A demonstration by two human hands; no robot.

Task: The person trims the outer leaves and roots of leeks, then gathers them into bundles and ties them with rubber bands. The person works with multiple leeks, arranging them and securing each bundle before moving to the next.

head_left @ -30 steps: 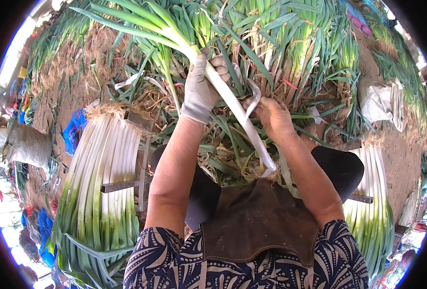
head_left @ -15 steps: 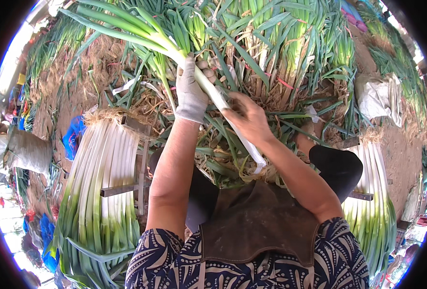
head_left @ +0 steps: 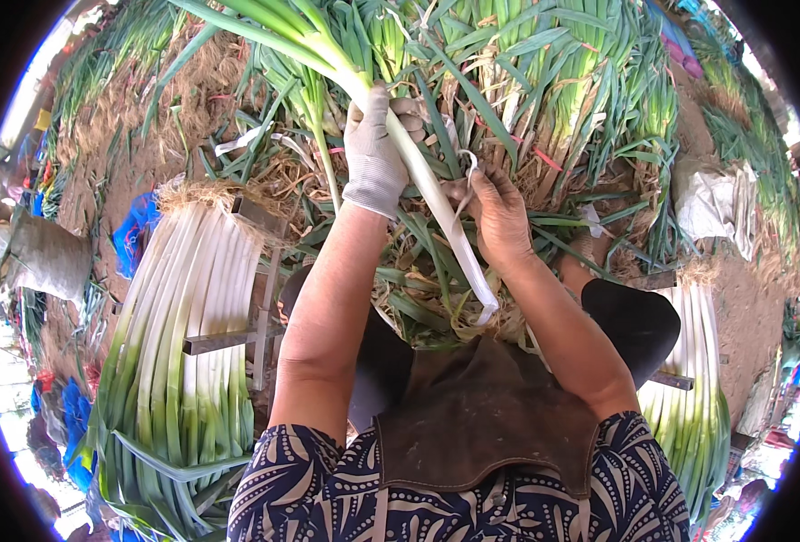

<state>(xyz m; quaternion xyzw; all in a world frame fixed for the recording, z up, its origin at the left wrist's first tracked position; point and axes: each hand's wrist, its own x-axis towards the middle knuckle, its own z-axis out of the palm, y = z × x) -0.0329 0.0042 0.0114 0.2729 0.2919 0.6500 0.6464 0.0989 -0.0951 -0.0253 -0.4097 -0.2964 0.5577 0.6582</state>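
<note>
Honestly, the long leek could be bruised if it's squeezed too hard by the left hand, whose gloved fingers are wrapped around its upper stalk; it's held aslant, white end toward the apron. If the papery strip pinched in the right hand's bare fingers is attached (can't tell), skin could be torn by an uneven yank. Texture-wise: wiry roots on smooth stalks at left, ribbed glove cuff, sleek straight leek, crumpled white sack at right.

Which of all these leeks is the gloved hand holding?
The single leek slanting across the middle, held by the left hand. Others lie in the left stack and right stack at the sides, or in leafy bunches ahead.
</note>
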